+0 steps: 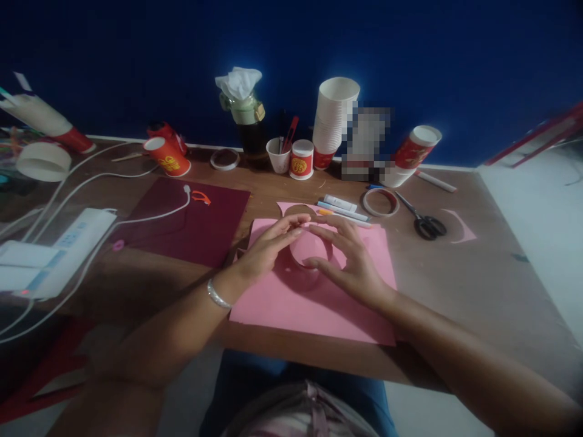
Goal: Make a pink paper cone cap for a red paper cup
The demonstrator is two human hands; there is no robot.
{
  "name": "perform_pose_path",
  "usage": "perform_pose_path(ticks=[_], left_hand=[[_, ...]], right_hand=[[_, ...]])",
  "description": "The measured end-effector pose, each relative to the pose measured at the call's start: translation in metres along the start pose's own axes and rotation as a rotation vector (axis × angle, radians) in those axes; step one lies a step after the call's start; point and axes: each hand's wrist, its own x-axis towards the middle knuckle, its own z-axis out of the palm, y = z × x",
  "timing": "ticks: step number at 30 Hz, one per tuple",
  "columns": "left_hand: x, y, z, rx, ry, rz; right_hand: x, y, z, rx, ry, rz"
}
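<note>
Between my hands is a pink round paper piece [310, 250], with a narrow darker rim along its near edge. Under it lie pink paper sheets [314, 312], where it casts a shadow. My left hand [276, 246], below a silver bracelet, holds the round piece at its far left edge with fingers close together. Curved about the right side, my right hand [350, 258] grips the piece with its thumb at the near edge and fingers on the far side. Whatever is beneath the pink top is mostly hidden. A pink offcut [286, 209] lies just beyond the sheets.
Markers [350, 211], a glue stick [339, 203], a tape roll [381, 202] and black scissors [428, 226] lie beyond and to the right. Paper cups [339, 115] stand along the blue wall. A dark red sheet [191, 230], white cables and a power strip [75, 252] are left.
</note>
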Motion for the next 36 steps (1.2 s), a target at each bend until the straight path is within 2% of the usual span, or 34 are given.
perform_pose_path(ticks=[8,13,19,23,26,31,36], left_hand=[[0.001,0.001,0.005,-0.117,0.035,-0.037],[0.0,-0.004,0.001,-0.126,0.014,0.008],[-0.001,-0.005,-0.008,-0.073,-0.052,0.045],[0.001,-0.001,-0.015,0.064,-0.199,0.17],[0.001,-0.001,-0.018,0.243,-0.272,0.218],[-0.001,-0.004,-0.013,0.58,-0.178,0.164],[-0.002,0.0,-0.003,0.594,-0.141,0.193]], right_hand=[[0.0,0.001,0.002,0.02,0.011,-0.026],[-0.005,0.004,-0.001,0.007,0.029,-0.058],[-0.014,0.014,-0.007,-0.13,0.075,-0.127],[-0.02,0.019,-0.004,-0.305,0.043,-0.251],[-0.022,0.022,0.001,-0.363,0.017,-0.283],[-0.022,0.024,0.005,-0.407,0.032,-0.274],[-0.023,0.022,0.002,-0.391,-0.001,-0.251]])
